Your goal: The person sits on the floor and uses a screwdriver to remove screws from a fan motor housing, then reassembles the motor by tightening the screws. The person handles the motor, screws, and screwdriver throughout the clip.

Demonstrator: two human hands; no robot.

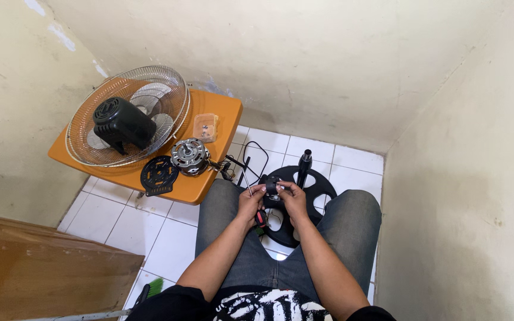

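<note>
Black plastic, a small fan part [273, 188], sits pinched between both hands over the lap, touching the fingertips of each. The left hand [251, 202] also grips a screwdriver [254, 205], its thin shaft slanting up and away to the left, red handle toward the body. The right hand [294, 199] clasps the part from the other side. Just beyond the knuckles lies the round black fan base [322, 189] with its upright pole [303, 166]. Farther left, an orange table [221, 116] carries a motor [189, 156] and wire grille [127, 116].

Item: one small clear plastic packet [205, 126] holding tiny hardware, lying on my orange table [224, 110], just beside the wire fan guard [176, 89]
</note>
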